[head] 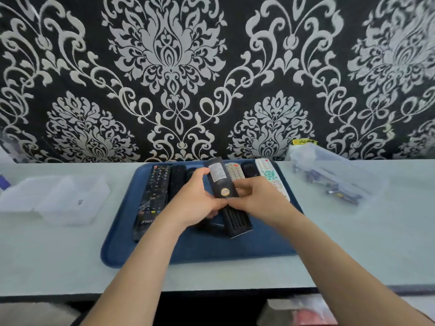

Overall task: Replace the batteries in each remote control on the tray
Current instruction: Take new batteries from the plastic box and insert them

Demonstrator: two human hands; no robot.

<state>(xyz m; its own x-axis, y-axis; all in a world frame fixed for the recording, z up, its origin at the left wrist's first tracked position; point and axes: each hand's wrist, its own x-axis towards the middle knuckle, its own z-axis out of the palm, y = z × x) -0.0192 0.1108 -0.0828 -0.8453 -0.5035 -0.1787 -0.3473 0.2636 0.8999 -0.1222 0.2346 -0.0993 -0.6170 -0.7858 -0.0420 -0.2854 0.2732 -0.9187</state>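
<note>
A blue tray [247,245] lies on the pale table. Over its middle, both hands hold a black remote [221,182] with its back up; a white label and a round gold sticker show on it. My left hand [195,198] grips its left side, and my right hand [261,198] grips the lower right, thumbs near the ribbed battery cover [236,222]. A long black remote [153,196] lies at the tray's left, a second black remote [176,182] beside it. A beige remote [234,171] and a white remote [269,176] with teal buttons lie at the back right.
Clear plastic containers [58,198] stand to the left of the tray. A clear plastic box [334,182] holding several small dark items, probably batteries, lies to the right. A patterned black-and-white cloth [211,78] hangs behind the table. The table's front edge [211,289] is near me.
</note>
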